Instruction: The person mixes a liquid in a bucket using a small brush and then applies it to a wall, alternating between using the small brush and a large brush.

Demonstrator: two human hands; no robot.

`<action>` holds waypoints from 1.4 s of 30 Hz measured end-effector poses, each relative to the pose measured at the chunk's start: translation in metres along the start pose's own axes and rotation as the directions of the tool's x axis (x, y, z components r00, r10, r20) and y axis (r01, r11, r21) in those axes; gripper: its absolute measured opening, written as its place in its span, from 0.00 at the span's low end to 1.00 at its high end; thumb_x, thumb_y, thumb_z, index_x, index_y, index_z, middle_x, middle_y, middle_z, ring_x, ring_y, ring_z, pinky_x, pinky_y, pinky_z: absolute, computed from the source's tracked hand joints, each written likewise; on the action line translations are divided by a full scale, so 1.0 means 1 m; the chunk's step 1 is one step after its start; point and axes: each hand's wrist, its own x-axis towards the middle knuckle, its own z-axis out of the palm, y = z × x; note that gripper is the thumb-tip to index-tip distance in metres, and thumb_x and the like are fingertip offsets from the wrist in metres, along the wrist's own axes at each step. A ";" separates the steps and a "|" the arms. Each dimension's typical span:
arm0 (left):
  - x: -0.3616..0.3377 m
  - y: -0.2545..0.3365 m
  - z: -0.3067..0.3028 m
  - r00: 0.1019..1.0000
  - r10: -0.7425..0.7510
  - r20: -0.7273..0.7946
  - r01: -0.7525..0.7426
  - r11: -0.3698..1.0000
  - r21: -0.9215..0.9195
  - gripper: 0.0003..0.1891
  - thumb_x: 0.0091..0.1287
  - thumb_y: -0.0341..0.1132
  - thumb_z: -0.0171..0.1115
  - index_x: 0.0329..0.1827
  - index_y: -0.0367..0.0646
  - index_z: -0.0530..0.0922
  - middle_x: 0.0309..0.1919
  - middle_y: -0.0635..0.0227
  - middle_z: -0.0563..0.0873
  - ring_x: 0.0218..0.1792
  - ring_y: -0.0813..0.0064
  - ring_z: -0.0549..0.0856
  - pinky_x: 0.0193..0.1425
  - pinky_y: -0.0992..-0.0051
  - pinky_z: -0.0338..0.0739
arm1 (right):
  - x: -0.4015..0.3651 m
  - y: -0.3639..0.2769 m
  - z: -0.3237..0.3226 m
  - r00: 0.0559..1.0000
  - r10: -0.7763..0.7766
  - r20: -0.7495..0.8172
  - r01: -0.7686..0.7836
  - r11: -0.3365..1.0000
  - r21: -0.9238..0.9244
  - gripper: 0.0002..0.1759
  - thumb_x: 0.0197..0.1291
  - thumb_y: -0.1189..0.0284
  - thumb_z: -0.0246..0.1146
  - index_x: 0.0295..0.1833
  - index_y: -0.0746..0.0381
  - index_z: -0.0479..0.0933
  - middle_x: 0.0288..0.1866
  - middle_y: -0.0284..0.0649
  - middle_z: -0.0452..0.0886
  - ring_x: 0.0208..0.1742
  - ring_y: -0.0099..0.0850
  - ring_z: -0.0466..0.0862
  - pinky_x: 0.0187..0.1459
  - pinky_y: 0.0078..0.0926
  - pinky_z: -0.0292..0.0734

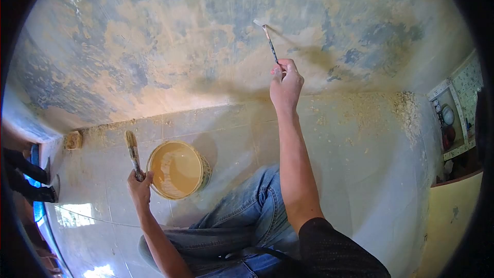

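My right hand (286,85) is closed round the handle of a thin paintbrush (270,42), its pale tip up against the patchy wall (195,31). The wall carries blotches of grey-blue and tan. In my left hand (139,189) a thicker, wide-bristled paintbrush (133,150) is held upright, bristles up. Just right of that hand stands a round bucket (206,169) of tan liquid on the floor. The brush in my left hand is apart from the bucket's rim.
The tiled floor (355,175) has crumbled debris (406,116) along the wall's foot. A small block (73,140) sits in the left corner. A thin cord (103,220) crosses the floor at left. Shelves with dishes (447,115) are at right. My bent legs (242,211) are below.
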 end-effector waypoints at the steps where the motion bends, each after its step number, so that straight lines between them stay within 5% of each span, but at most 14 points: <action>1: 0.001 -0.003 0.000 1.000 0.000 -0.001 0.000 1.000 -0.001 0.15 0.58 0.34 0.74 0.27 0.41 0.73 0.19 0.74 0.74 0.22 0.80 0.70 0.27 0.74 0.65 | -0.001 -0.003 -0.002 1.000 -0.002 -0.004 0.002 1.000 0.007 0.05 0.64 0.82 0.59 0.45 0.67 0.76 0.32 0.46 0.85 0.35 0.39 0.87 0.39 0.37 0.78; 19: 0.002 -0.006 -0.001 0.998 0.064 0.015 -0.064 0.998 -0.011 0.14 0.57 0.33 0.74 0.28 0.40 0.74 0.19 0.74 0.74 0.22 0.80 0.70 0.28 0.74 0.65 | 0.000 -0.013 0.010 0.998 -0.057 0.007 0.057 0.998 0.041 0.05 0.65 0.81 0.61 0.45 0.67 0.76 0.32 0.47 0.85 0.34 0.40 0.86 0.38 0.39 0.78; 27: 0.003 -0.004 0.001 0.999 0.035 -0.005 -0.035 0.998 0.049 0.15 0.57 0.33 0.75 0.27 0.40 0.73 0.19 0.74 0.73 0.22 0.80 0.70 0.28 0.74 0.66 | -0.001 0.008 -0.006 0.990 0.071 -0.119 -0.066 0.997 0.043 0.05 0.64 0.82 0.61 0.44 0.67 0.76 0.33 0.46 0.86 0.34 0.38 0.87 0.39 0.35 0.79; 33: 0.002 -0.005 0.000 0.997 0.075 0.013 -0.076 0.997 0.035 0.15 0.58 0.34 0.75 0.27 0.40 0.73 0.19 0.74 0.74 0.22 0.80 0.70 0.27 0.74 0.66 | 0.000 -0.009 0.012 0.999 -0.037 0.028 0.035 0.997 0.069 0.07 0.63 0.84 0.60 0.47 0.67 0.75 0.33 0.47 0.85 0.36 0.38 0.87 0.40 0.36 0.79; 38: 0.005 -0.009 0.001 0.998 0.071 -0.001 -0.070 0.996 0.050 0.15 0.58 0.33 0.75 0.27 0.40 0.73 0.19 0.74 0.74 0.22 0.80 0.70 0.27 0.74 0.66 | 0.002 0.019 -0.003 0.983 0.078 -0.169 -0.068 0.996 0.064 0.07 0.65 0.83 0.59 0.47 0.67 0.75 0.33 0.47 0.85 0.36 0.38 0.87 0.40 0.36 0.79; 42: 0.005 -0.009 0.001 0.994 0.110 0.012 -0.110 0.993 0.049 0.15 0.59 0.33 0.74 0.27 0.41 0.73 0.19 0.74 0.74 0.22 0.81 0.70 0.27 0.75 0.66 | -0.001 0.001 0.000 0.991 0.014 -0.133 0.005 0.990 0.139 0.06 0.65 0.82 0.59 0.46 0.66 0.75 0.32 0.45 0.85 0.36 0.39 0.87 0.40 0.36 0.78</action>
